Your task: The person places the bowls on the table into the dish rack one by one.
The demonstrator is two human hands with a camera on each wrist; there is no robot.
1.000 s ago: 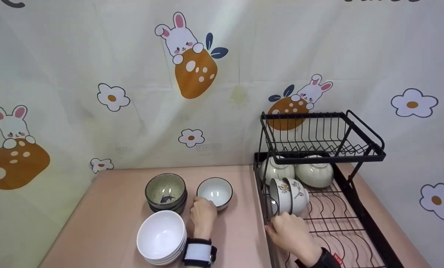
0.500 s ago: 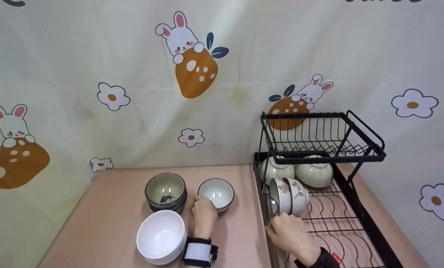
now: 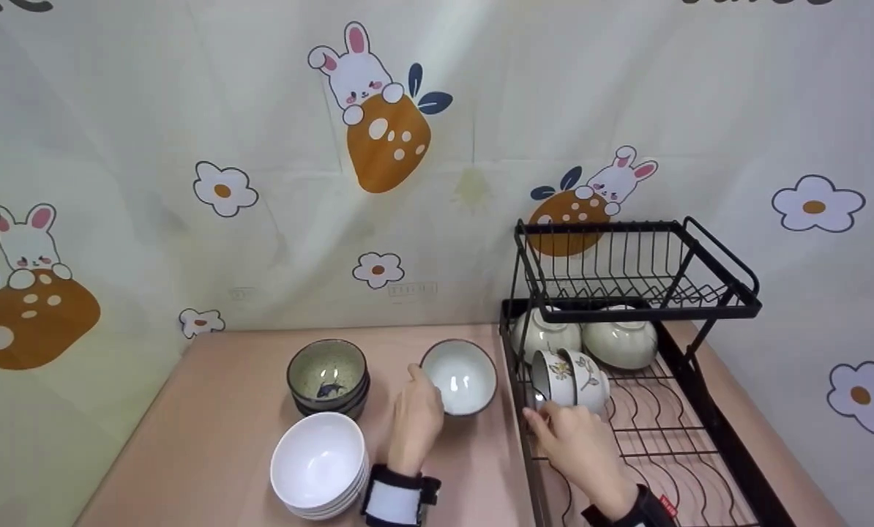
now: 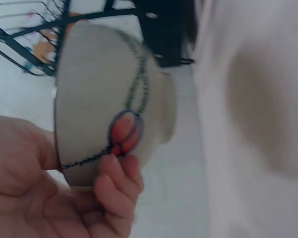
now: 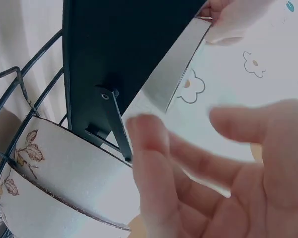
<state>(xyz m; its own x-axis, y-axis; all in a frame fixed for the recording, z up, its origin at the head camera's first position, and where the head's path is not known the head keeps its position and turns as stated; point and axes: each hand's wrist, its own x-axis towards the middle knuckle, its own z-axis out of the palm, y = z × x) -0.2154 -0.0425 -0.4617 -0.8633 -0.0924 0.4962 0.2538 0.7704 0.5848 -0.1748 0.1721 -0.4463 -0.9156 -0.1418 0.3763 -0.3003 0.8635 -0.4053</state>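
On the pink table (image 3: 210, 424), green bowls (image 3: 327, 366) are stacked at the left, with white bowls (image 3: 318, 468) piled nearer. Next, a single bowl (image 3: 459, 377) with a dark rim is held by the left hand (image 3: 415, 417) between the piles and the rack (image 3: 649, 315). It is tipped, and seems to be lifted off the table. Its edge is pinched, with the thumb inside and bent fingers pressed outside. It looks hard, smooth and light enough for one hand, but it could probably be chipped or dropped if wet. It is best gripped by the rim and side, or underneath by its foot. In the rack, two flowered bowls (image 3: 591, 377) are stood on their sides. Beside them, the right hand (image 3: 582, 446) is kept loose, fingers spread apart; nothing is held.
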